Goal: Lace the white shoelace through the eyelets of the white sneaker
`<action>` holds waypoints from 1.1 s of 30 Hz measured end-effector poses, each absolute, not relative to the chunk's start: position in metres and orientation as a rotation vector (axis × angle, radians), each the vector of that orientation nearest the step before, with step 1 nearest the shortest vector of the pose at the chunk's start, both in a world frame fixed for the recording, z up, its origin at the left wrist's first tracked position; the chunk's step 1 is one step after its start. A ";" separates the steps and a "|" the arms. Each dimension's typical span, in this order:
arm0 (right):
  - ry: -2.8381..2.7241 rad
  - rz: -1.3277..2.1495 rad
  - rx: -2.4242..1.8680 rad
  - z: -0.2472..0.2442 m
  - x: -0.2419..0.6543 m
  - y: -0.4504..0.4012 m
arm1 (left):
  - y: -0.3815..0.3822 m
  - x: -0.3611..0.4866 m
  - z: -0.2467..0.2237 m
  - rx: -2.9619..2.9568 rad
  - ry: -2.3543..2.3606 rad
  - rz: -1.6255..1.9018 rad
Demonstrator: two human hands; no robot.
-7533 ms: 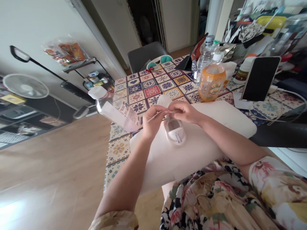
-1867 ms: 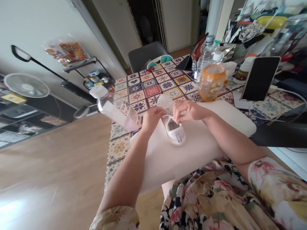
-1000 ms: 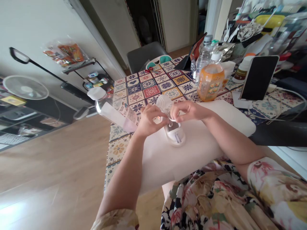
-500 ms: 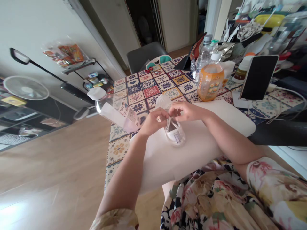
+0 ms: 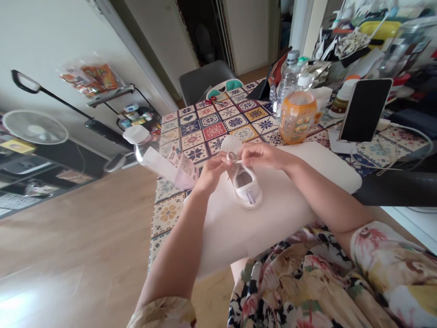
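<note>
A small white shoe (image 5: 251, 197) lies on the white mat (image 5: 235, 232), heel toward me and toe pointing away. Its opening shows a grey inside. Over its front, my left hand (image 5: 214, 172) pinches a white shoelace (image 5: 232, 156), which forms a small loop by the fingertips. My right hand (image 5: 261, 155) is closed on another part of the lace, just right of the loop. The fingers partly hide the shoe's tongue and lacing.
A large clear bottle with a pink label (image 5: 170, 166) stands left of my left hand. An orange bottle (image 5: 297, 116) and a phone on a stand (image 5: 366, 111) are to the right. Red-handled scissors (image 5: 213, 99) lie farther back on the patterned tablecloth (image 5: 214, 131).
Both hands have shifted slightly away from the shoe's opening, which shows more now. A loop of lace has come into view between the fingers. The camera view has moved slightly.
</note>
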State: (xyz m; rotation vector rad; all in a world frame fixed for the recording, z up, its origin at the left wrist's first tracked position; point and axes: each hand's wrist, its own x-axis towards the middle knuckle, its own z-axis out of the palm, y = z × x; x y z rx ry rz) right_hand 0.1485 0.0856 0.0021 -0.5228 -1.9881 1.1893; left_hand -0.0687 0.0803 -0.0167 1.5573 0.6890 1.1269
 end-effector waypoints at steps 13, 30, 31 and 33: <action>-0.956 1.605 -0.344 0.010 0.161 0.101 | 0.074 -0.069 -0.006 1.330 0.428 1.004; -0.870 1.490 -0.354 0.012 0.164 0.099 | 0.069 -0.092 0.014 0.831 0.187 1.580; -0.895 1.467 -0.349 0.011 0.163 0.100 | 0.069 -0.092 0.015 0.849 0.232 1.590; -0.957 1.407 -0.360 0.009 0.161 0.100 | 0.068 -0.088 0.015 0.925 0.345 1.559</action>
